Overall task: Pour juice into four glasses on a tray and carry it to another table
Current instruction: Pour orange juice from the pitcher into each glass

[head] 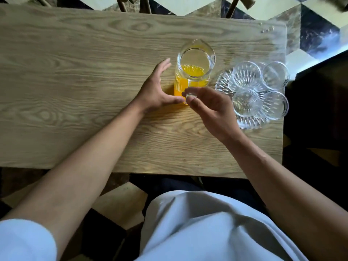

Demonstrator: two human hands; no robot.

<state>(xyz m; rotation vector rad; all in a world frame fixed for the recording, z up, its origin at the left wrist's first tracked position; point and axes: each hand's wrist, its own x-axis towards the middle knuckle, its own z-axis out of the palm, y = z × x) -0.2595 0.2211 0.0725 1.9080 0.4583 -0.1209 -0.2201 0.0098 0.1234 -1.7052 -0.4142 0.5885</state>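
The right hand [209,108] curls loosely at the jug [194,72] handle, fingers not visibly closed round it; the left hand [156,87] is spread beside the jug's left wall. The jug stands mid-table, the tray [224,81] of four empty glasses [245,73] just right. A weak handle grip could tip juice, or swing the jug into the glasses.

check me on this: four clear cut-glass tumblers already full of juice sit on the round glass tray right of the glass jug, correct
Not quite: the head view shows the four clear cut-glass tumblers empty, not full. They do sit on the round glass tray, right of the glass jug, which holds the orange juice.
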